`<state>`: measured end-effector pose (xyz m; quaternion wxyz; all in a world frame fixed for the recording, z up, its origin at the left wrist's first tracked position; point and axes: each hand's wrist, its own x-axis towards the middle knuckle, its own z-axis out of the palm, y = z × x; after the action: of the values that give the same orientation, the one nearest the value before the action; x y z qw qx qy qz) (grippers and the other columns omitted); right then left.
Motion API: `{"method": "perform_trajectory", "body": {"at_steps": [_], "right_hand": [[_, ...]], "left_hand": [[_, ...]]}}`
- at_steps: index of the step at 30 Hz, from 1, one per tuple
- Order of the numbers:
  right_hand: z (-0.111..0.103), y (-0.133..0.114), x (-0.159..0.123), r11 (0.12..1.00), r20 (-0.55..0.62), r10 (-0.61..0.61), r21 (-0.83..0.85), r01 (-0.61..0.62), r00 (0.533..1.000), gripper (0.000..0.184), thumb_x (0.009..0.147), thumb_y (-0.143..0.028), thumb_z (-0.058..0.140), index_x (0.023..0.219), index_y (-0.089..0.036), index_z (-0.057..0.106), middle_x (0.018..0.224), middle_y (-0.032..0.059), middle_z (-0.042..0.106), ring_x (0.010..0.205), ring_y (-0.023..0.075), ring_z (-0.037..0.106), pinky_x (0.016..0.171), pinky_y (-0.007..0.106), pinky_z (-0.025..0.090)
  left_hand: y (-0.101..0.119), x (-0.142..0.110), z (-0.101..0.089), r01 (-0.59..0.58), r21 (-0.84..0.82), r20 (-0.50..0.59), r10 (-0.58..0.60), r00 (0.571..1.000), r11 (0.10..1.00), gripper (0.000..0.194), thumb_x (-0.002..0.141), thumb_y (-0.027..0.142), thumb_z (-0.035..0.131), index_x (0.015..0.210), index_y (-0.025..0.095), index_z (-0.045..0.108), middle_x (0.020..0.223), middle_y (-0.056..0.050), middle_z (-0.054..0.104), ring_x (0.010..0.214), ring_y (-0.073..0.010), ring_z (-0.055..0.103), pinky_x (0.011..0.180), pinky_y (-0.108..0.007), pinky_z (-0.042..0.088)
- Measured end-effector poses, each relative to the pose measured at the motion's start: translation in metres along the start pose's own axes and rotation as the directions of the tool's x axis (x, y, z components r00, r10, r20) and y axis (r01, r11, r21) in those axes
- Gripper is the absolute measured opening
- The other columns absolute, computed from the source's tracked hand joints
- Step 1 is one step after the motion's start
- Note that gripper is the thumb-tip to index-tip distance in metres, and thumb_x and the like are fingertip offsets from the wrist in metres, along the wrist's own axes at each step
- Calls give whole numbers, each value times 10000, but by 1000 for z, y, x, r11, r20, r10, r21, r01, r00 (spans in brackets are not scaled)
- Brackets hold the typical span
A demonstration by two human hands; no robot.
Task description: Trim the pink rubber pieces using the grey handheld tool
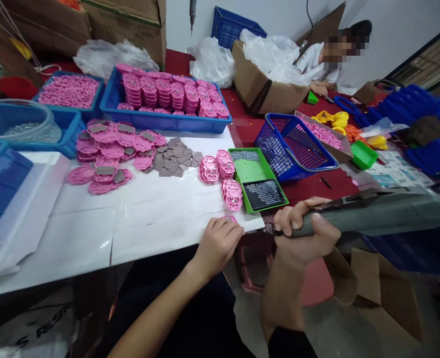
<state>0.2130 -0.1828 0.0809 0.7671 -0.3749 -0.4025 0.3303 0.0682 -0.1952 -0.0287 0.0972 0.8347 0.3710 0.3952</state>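
Observation:
My left hand [220, 241] rests at the near edge of the white table [137, 219], fingers curled over a pink plastic piece [230, 218] that shows only at its tip. My right hand [304, 233] is wrapped round a grey electric screwdriver [372, 214] that lies sideways, off the table's right side. Small stacks of pink face-shaped pieces [227, 179] lie just beyond my left hand. A green tray [259, 179] with tiny screws sits to their right.
Loose pink pieces [108, 149] and grey square plates [175, 156] lie mid-table. Blue bins [167, 99] full of pink pieces stand behind, and a blue basket [294, 146] sits to the right. Another person sits at the far right. A cardboard box [376, 288] stands below my right hand.

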Motion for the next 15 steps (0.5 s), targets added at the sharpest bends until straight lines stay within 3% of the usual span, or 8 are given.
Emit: {"method": "perform_trajectory", "body": {"at_steps": [3,8,11,15], "right_hand": [[-12,-7,6,998,-40,-36,-46,34,999,142,716,-330,598,826,-244,625,457,-116,411,292,81,286,343,234,285],[-27,-12,5,997,-40,-31,-67,28,999,161,736,-367,605,841,-245,608,468,-123,406,290,81,289,353,235,290],[-31,-11,1,997,-53,-20,-71,16,998,152,734,-345,602,847,-243,610,464,-123,421,291,81,299,355,234,301],[-31,-7,0,999,-109,-15,-46,10,994,145,704,-283,572,828,-222,617,450,-115,436,292,78,312,343,232,303]], "left_hand": [[0,30,4,7,106,46,-12,999,994,162,1019,174,539,1038,179,700,1022,-77,730,973,-241,611,817,-396,462],[-1,72,18,35,211,4,-37,999,977,111,987,198,607,1037,156,696,1079,-87,708,979,-275,589,822,-408,470],[-1,63,11,45,222,6,-47,999,974,189,983,259,636,1117,133,680,1085,-108,702,956,-279,582,789,-403,482],[-5,23,-18,48,217,34,-56,998,975,253,1005,316,610,1174,135,661,1099,-125,700,928,-272,571,768,-406,489]]}}
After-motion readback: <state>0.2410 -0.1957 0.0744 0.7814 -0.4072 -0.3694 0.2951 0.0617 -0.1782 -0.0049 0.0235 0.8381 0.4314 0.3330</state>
